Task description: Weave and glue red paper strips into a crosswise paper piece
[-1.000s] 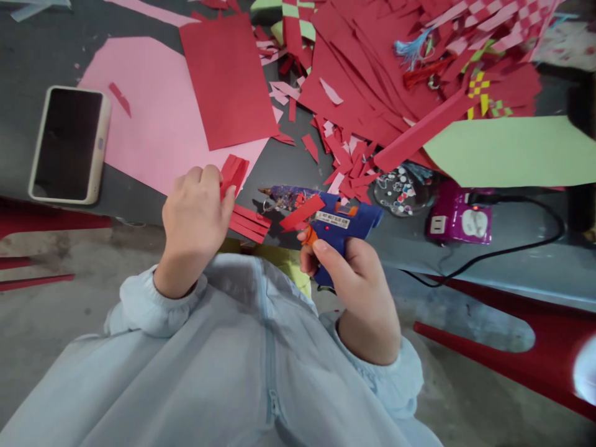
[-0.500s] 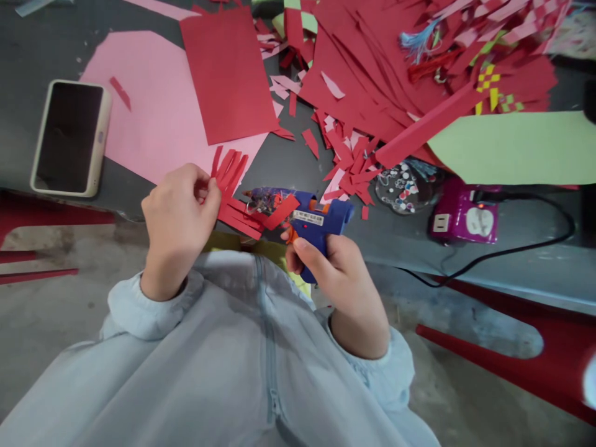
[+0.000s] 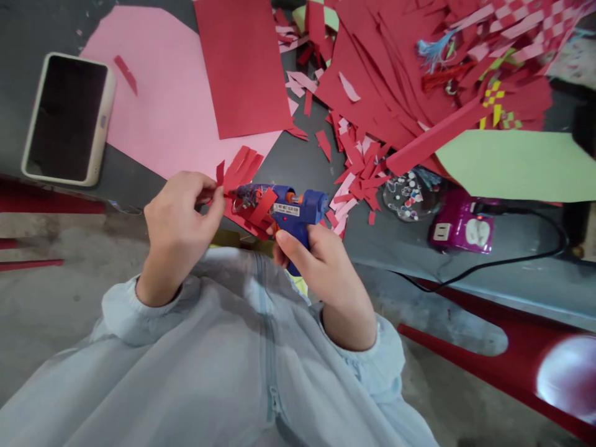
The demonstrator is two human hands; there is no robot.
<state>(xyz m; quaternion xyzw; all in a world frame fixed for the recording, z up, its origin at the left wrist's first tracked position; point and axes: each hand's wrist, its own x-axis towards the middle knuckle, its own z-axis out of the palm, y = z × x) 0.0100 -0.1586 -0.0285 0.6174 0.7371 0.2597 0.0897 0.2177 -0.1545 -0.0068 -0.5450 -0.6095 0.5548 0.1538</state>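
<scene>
A paper-craft workbench, hobby room or small workshop by the look. Dark table (image 3: 56, 18) strewn with red paper sheets and offcuts (image 3: 372, 93), pink card (image 3: 172, 105), woven paper pieces (image 3: 507, 31), tassels (image 3: 435, 53). Purple power strip (image 3: 460, 226) plugged in; bare concrete floor (image 3: 56, 298) below.

Table (image 3: 298, 162) (grey): paper (image 3: 162, 105), phone (image 3: 67, 118).
</scene>
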